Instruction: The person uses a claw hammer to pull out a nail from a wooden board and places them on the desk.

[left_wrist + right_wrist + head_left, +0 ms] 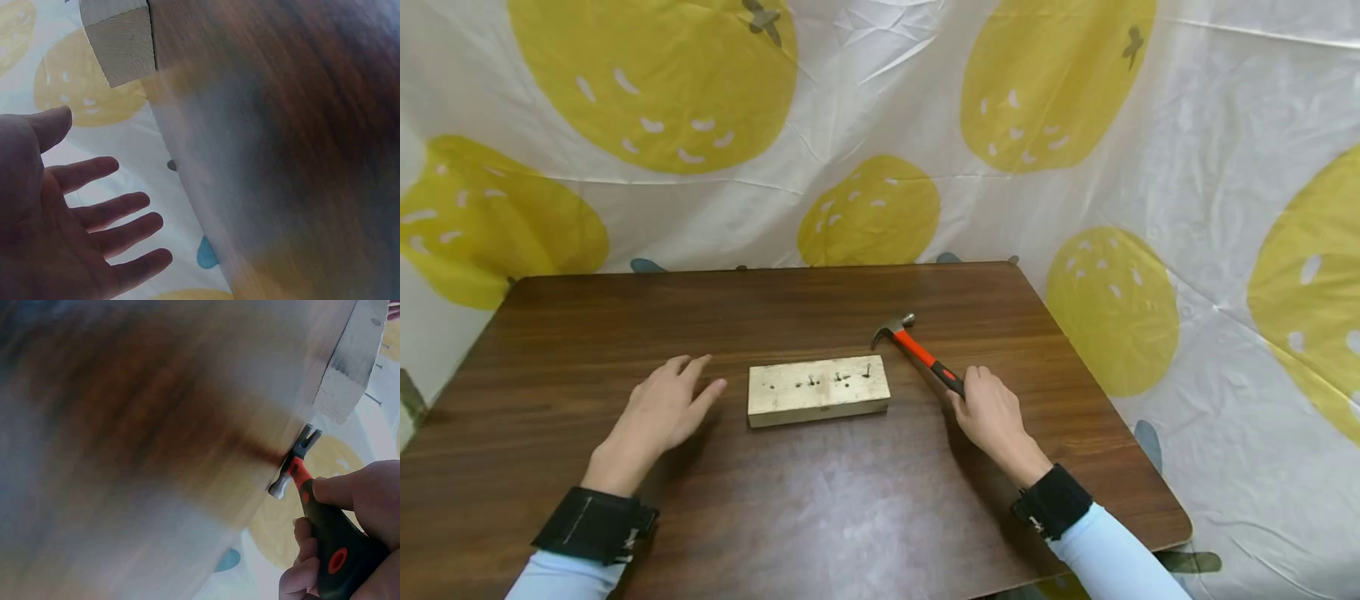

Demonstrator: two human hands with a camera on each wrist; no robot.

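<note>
Plainly enough, the person's right hand (992, 417) is wrapped round the dark grip of a hammer (917, 348), thumb laid against the handle. Its red shaft slants forward and to the left, the metal head beyond the far right corner of a pale wooden block (818, 392); whether that head touches the table (850, 517), I cannot tell. The block lies flat on the brown tabletop between both hands, a few thin nails (868, 370) standing up from its top face. Near its left end, but apart from it, the left hand (658, 408) has its fingers loosely spread.
</note>
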